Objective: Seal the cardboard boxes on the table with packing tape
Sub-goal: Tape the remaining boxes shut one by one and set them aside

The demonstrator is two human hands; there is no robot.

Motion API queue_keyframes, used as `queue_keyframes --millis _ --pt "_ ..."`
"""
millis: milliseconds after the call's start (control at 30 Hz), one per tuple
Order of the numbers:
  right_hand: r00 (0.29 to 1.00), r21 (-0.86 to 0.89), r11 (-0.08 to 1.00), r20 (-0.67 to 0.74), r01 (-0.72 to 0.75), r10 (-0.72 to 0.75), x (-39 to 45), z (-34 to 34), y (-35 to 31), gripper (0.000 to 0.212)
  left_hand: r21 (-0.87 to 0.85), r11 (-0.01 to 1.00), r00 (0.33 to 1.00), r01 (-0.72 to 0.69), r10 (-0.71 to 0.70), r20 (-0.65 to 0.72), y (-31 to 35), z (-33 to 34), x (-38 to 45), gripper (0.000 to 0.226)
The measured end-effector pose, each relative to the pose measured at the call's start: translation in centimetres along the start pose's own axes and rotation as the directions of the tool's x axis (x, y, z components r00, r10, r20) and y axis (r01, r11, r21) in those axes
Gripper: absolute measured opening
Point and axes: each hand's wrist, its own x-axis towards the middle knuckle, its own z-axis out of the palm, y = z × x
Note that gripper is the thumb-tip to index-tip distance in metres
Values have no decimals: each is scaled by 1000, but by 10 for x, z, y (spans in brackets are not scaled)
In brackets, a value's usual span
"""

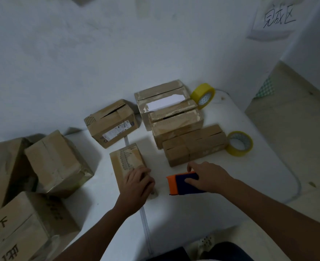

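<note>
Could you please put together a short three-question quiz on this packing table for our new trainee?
1. How many yellow tape rolls are on the table?
2. True or false: the left hand rests on the small box.
3. What does the right hand grip: A) a roll, B) the orange and blue tool, C) a box?

Key: 1) two: far roll, near roll. 2) true. 3) B.

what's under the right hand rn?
The right hand rests on an orange-and-navy tape dispenser lying on the white table. Its fingers cover the dispenser's right end, so any tape roll or blade there cannot be seen.
</note>
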Motion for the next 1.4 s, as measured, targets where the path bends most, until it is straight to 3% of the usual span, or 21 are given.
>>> queue_keyframes --millis 167,367,533,633,800,900,967,1033,1067,1133,1167,1200,1267,1400 --pt "999 -105 994 -45 -7 2 2 9 -20 42 3 1000 1000 22 -22 -13 -3 6 -2 17" --pt "996 -48 997 -61 -62 59 8 25 -26 43 30 999 999 19 -19 -30 -1 8 -5 18" --pt "969 -131 964 -120 -232 217 13 12 8 38 23 999 999 37 -36 -36 -3 8 -8 19" --pt "940 -104 945 -185 -310 288 14 26 29 36 34 999 998 43 -41 -43 -2 9 -6 19" --pt "950 142 941 -21 -306 312 11 80 25 40 39 999 999 38 -36 -41 -3 9 -7 18" --pt "932 -5 965 -259 -263 253 11 99 14 23 36 998 998 44 -42 -51 0 8 -6 16" --pt "906 156 967 -345 -203 246 13 101 -1 14 45 998 997 44 -42 -59 1 8 -6 15" --pt "923 436 881 -233 -183 307 16 97 -20 19 45 998 998 47 -44 -53 1 8 -5 16" --pt "920 597 761 -94 -253 380 17 92 -30 24 41 998 998 49 -47 -45 1 8 -5 18" --pt "879 869 298 265 -396 397 20 84 -51 33 41 998 998 52 -50 -33 -1 9 -5 20" --pt "858 897 75 388 -435 337 21 82 -59 37 50 998 998 50 -48 -33 -2 8 -4 21" --pt "848 892 -52 445 -450 287 21 80 -64 41 56 997 998 46 -44 -36 -2 7 -4 21" --pt "860 897 -99 441 -430 258 23 83 -68 42 53 998 998 46 -44 -36 0 5 -2 22" --pt "915 958 48 253 -281 314 26 87 -74 22 2 999 999 48 -47 -20 4 -1 -1 26"
